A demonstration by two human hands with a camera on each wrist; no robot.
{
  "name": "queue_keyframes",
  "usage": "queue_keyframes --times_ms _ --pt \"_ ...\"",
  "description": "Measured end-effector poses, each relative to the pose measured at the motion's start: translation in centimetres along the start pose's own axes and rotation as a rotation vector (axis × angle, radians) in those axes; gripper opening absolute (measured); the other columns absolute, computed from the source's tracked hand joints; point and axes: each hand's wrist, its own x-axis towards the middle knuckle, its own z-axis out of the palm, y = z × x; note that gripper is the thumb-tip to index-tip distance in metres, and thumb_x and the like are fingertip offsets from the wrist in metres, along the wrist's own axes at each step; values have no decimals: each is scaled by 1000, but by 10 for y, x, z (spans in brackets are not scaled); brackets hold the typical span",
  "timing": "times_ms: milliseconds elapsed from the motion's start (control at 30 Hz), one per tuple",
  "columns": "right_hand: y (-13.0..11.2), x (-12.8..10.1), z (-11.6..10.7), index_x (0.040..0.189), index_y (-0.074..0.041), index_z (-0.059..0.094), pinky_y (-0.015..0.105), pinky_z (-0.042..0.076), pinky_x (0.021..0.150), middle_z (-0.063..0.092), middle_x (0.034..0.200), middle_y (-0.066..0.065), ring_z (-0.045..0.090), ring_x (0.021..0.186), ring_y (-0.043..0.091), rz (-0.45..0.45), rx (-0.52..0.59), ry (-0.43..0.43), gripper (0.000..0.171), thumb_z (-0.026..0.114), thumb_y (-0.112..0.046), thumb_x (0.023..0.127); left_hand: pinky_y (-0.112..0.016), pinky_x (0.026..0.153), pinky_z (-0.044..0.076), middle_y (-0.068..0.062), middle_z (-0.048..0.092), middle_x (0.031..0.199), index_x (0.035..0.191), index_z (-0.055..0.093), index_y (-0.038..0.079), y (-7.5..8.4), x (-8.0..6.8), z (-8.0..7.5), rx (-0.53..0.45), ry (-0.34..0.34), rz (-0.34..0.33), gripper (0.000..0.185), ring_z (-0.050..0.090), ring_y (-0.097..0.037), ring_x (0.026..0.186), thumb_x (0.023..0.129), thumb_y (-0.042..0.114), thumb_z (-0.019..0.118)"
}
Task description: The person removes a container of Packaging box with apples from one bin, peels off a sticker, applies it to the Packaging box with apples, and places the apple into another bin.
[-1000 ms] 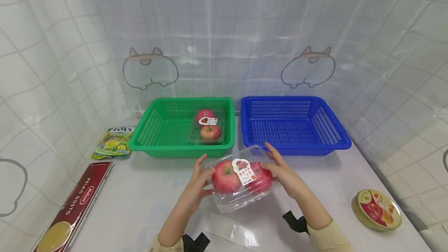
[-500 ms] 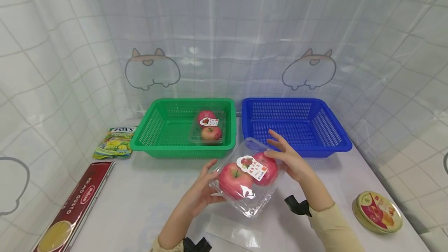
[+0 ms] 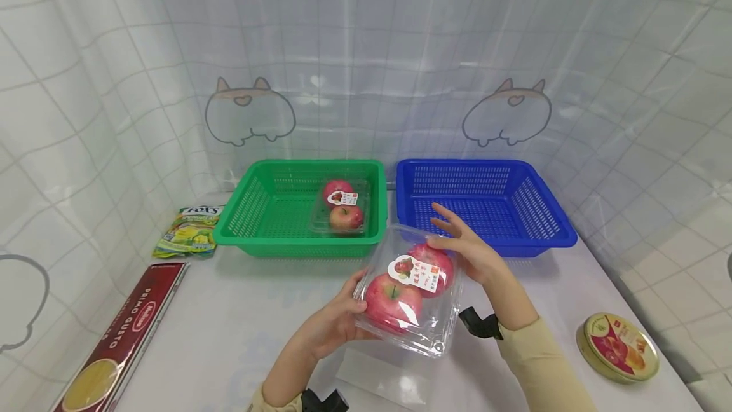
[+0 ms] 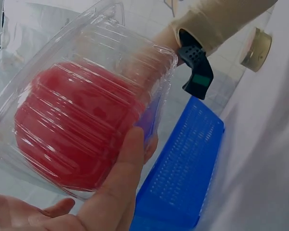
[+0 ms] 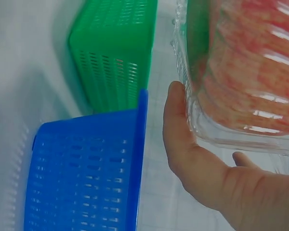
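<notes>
A clear plastic pack of apples (image 3: 408,291), with two red apples and a white label, is held tilted above the table in front of the baskets. My left hand (image 3: 328,329) grips its lower left side, thumb on top and fingers partly hidden behind it. At the upper right side my right hand (image 3: 471,253) holds the same pack, with some fingers raised off it. Close up in the left wrist view, fingers (image 4: 118,178) lie against the ribbed plastic over one apple. The right wrist view shows a finger (image 5: 176,115) along the pack's edge.
A green basket (image 3: 297,250) holds another apple pack (image 3: 343,208). Right of it stands a blue basket (image 3: 486,248). A Fox's candy bag (image 3: 191,231) and a long dark red box (image 3: 134,323) lie at left, a round tin (image 3: 620,348) at right. A pale strip (image 3: 383,377) lies near me.
The apple pack has shifted slightly to the right and turned in my hands, its label facing up throughout. Both hands have kept touching it. The baskets and other items stay put.
</notes>
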Motion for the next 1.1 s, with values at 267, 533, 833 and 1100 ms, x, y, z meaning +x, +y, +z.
queue_keyframes --times_ms 267,533,833,1100 --pt "-4 10 3 149 -23 14 55 32 100 8 152 13 19 135 41 3 6 -2 80 59 -9 85 -49 91 44 -16 28 138 144 8 18 2 -1 3 13 16 41 70 53 -24 108 85 21 46" --pt "-11 7 14 149 -19 10 58 18 107 3 153 13 10 138 36 -35 57 81 70 49 -20 91 -48 91 45 -20 21 141 145 3 17 5 -3 2 16 97 74 73 52 -24 108 84 20 43" --pt "-1 -12 44 149 -27 -1 60 30 99 3 152 16 17 134 43 -8 -8 128 76 49 -28 90 -42 88 47 -21 15 143 144 3 19 18 -9 -12 56 217 150 73 50 -23 108 83 17 43" --pt "8 -19 72 147 -37 0 48 51 78 17 147 24 43 120 42 35 -82 -17 77 53 -29 92 -40 88 48 -19 16 143 144 2 18 29 -10 -26 88 344 211 73 46 -25 112 83 16 43"
